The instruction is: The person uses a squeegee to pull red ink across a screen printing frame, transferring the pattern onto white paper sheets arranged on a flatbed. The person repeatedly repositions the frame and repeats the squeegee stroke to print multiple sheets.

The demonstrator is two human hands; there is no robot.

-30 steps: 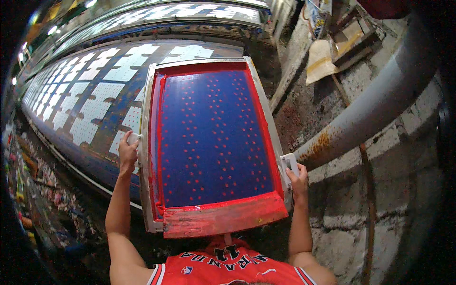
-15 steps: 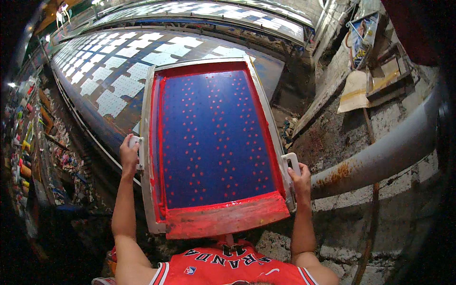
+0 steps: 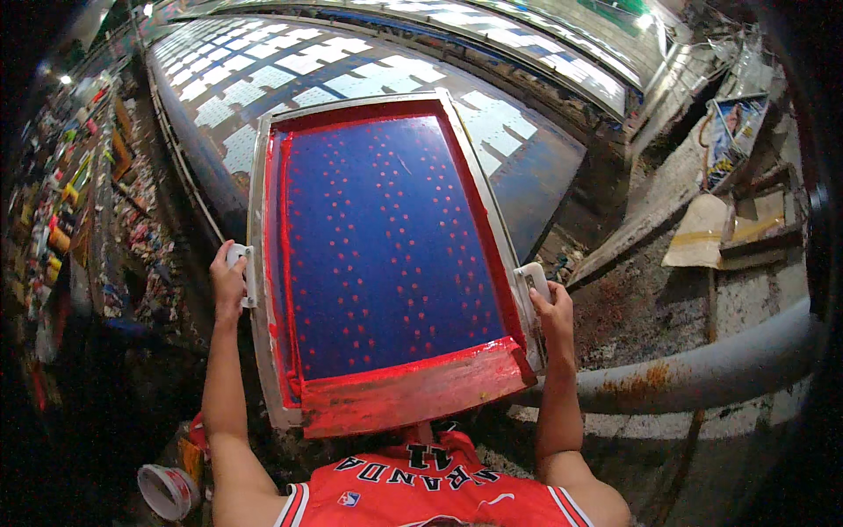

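A screen-printing frame (image 3: 259, 206) with a blue mesh and rows of small red dots is held out in front of me. Red ink coats its inner borders. My left hand (image 3: 228, 283) is closed round the white handle (image 3: 249, 279) on the left side. On the other side, my right hand (image 3: 553, 316) grips a matching white handle (image 3: 533, 275). Across the near end of the frame lies a wide, red-stained squeegee (image 3: 417, 388), untouched by either hand. The frame hides part of the long table behind it.
A long printing table (image 3: 544, 189) bears rows of pale cut pieces (image 3: 382, 75). At right runs a thick, rust-stained grey pipe (image 3: 694, 373). Cluttered containers and scraps (image 3: 140, 237) line the left. A white bucket (image 3: 167, 492) stands at lower left.
The table and surroundings have shifted rightward in view behind the frame, and the pipe sits lower. A white bucket has come into sight at lower left. Both hands keep their grip.
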